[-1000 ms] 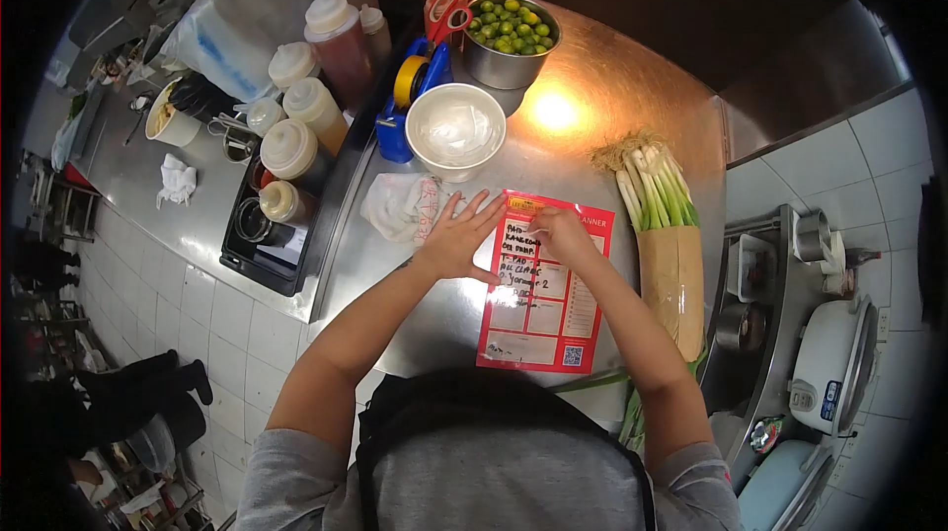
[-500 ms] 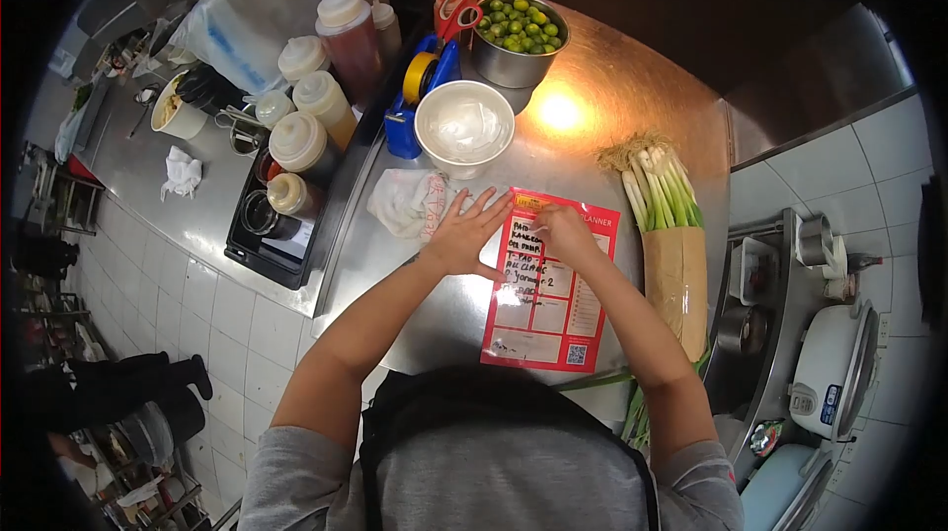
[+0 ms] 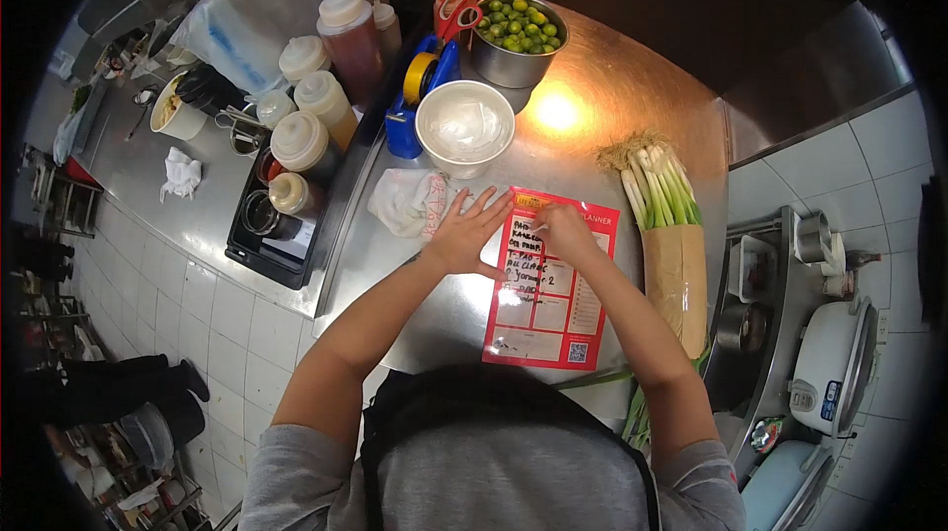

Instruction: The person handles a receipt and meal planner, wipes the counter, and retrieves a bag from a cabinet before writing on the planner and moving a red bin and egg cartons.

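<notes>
A glossy red-and-white rectangular planner sheet with black handwriting (image 3: 549, 316) lies flat on the brushed stainless-steel bench (image 3: 439, 324), its foot towards the bench's near edge. Its long axis runs from near edge to far edge, the heading end leaning slightly right; heading and writing stand upright for the person.

The left hand (image 3: 462, 238) is spread, fingers fanned towards the far edge, resting over the sheet's left margin. The right hand (image 3: 565, 235) bears on the upper part, fingers bunched and bent; whether they pinch anything cannot be told.

Just beside the left hand, towards the bench's left edge, sits a crumpled white plastic bag with red print (image 3: 407, 203). A round white bowl (image 3: 464, 126) stands beyond the sheet. Along the bench's right edge lies a brown-paper-wrapped bundle of green-and-white spring onions (image 3: 673, 269), roots towards the far edge, tilted slightly left.
</notes>
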A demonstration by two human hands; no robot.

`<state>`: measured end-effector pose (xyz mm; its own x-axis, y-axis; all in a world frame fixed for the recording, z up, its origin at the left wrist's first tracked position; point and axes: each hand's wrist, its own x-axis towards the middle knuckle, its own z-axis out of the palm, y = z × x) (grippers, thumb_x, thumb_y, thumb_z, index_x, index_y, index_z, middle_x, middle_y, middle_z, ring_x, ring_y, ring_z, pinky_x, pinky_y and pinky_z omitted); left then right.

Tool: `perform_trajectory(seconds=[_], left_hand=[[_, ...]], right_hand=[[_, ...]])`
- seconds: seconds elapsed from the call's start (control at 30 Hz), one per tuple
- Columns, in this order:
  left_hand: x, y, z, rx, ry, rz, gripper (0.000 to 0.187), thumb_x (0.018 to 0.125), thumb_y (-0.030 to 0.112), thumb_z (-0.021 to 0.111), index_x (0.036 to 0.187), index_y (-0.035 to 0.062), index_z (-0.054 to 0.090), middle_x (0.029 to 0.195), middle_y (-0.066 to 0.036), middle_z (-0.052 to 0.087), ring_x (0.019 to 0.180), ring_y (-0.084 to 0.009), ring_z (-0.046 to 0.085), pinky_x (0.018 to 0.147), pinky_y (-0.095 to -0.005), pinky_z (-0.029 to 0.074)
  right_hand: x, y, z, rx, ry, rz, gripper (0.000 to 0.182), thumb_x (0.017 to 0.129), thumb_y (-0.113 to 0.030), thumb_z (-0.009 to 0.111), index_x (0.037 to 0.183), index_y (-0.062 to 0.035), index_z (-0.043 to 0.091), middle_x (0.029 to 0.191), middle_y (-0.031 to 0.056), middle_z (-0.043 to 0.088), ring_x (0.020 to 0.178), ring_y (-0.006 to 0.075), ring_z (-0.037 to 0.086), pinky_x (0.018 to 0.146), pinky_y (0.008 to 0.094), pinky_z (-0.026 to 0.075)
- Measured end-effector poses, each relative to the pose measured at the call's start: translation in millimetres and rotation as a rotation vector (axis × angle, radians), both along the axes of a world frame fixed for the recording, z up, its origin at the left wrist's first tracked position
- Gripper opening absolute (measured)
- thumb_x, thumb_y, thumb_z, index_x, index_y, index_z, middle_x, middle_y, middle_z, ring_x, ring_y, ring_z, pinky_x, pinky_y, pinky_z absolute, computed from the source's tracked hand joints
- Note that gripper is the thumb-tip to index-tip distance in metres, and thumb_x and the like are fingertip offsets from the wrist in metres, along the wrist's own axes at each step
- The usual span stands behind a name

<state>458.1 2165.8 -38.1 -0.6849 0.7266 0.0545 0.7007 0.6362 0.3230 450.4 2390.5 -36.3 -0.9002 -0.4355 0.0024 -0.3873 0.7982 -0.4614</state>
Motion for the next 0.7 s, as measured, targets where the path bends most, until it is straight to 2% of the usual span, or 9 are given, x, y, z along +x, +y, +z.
perform_trajectory(seconds=[0.2, 0.3, 0.4, 0.47, 0.6, 0.67, 0.7], left_hand=[[2, 0, 0, 0.007, 0.002, 0.005, 0.118, 0.055, 0.07, 0.065, 0.142, 0.0041, 0.021, 0.15, -0.009, 0.017, 0.138, -0.0286, 0.015, 0.109, -0.0535, 0.009], [3, -1, -1, 0.012, -0.014, 0.004, 0.118, 0.055, 0.07, 0.066, 0.142, 0.0038, 0.021, 0.15, -0.009, 0.017, 0.138, -0.0289, 0.015, 0.109, -0.0535, 0.009], [1, 1, 2, 0.002, -0.021, 0.005, 0.119, 0.054, 0.07, 0.066, 0.142, 0.0038, 0.02, 0.15, -0.01, 0.017, 0.138, -0.0292, 0.015, 0.109, -0.0534, 0.008], [0, -1, 3, -0.015, -0.041, 0.0, 0.121, 0.053, 0.07, 0.067, 0.142, 0.004, 0.02, 0.15, -0.01, 0.017, 0.138, -0.0293, 0.014, 0.109, -0.0532, 0.008], [-5, -5, 5, -0.038, -0.088, -0.056, 0.127, 0.048, 0.07, 0.07, 0.143, 0.0049, 0.017, 0.15, -0.01, 0.014, 0.139, -0.0292, 0.012, 0.11, -0.0523, 0.006], [-6, -4, 6, -0.049, -0.104, -0.067, 0.128, 0.047, 0.07, 0.071, 0.143, 0.0051, 0.016, 0.151, -0.01, 0.013, 0.139, -0.0292, 0.011, 0.11, -0.052, 0.006], [-6, -4, 5, -0.051, -0.1, -0.062, 0.129, 0.047, 0.069, 0.072, 0.143, 0.0051, 0.015, 0.151, -0.01, 0.013, 0.139, -0.0291, 0.011, 0.11, -0.0519, 0.006]], right_hand=[[-4, -4, 4, 0.045, 0.033, -0.095, 0.011, 0.064, 0.002, 0.066, 0.074, -0.0015, 0.068, 0.08, 0.0158, 0.065, 0.078, 0.0309, 0.063, 0.074, 0.0387, 0.05], [-6, 2, 4, -0.064, -0.043, -0.018, 0.01, 0.064, 0.001, 0.066, 0.074, -0.0016, 0.068, 0.081, 0.0173, 0.065, 0.077, 0.0321, 0.063, 0.072, 0.0377, 0.05], [-26, 13, 16, -0.103, 0.009, -0.139, 0.01, 0.069, -0.002, 0.066, 0.078, -0.0018, 0.068, 0.081, 0.0156, 0.065, 0.077, 0.03, 0.064, 0.07, 0.0353, 0.049], [-21, 33, 24, -0.524, -0.216, -0.454, 0.014, 0.074, -0.007, 0.065, 0.086, -0.0023, 0.068, 0.082, 0.0158, 0.066, 0.08, 0.0283, 0.065, 0.072, 0.0363, 0.049], [26, 65, 32, -0.519, -0.161, -0.506, 0.018, 0.076, -0.007, 0.065, 0.093, -0.0017, 0.065, 0.086, 0.015, 0.066, 0.081, 0.027, 0.065, 0.072, 0.0343, 0.049], [59, 68, 28, -0.279, -0.079, -0.569, 0.021, 0.075, -0.005, 0.064, 0.097, -0.0023, 0.063, 0.09, 0.0164, 0.065, 0.082, 0.031, 0.064, 0.073, 0.0354, 0.049], [74, 67, 24, -0.28, -0.079, -0.571, 0.021, 0.075, -0.005, 0.064, 0.097, -0.0023, 0.063, 0.09, 0.0164, 0.065, 0.082, 0.031, 0.064, 0.073, 0.0354, 0.049]])
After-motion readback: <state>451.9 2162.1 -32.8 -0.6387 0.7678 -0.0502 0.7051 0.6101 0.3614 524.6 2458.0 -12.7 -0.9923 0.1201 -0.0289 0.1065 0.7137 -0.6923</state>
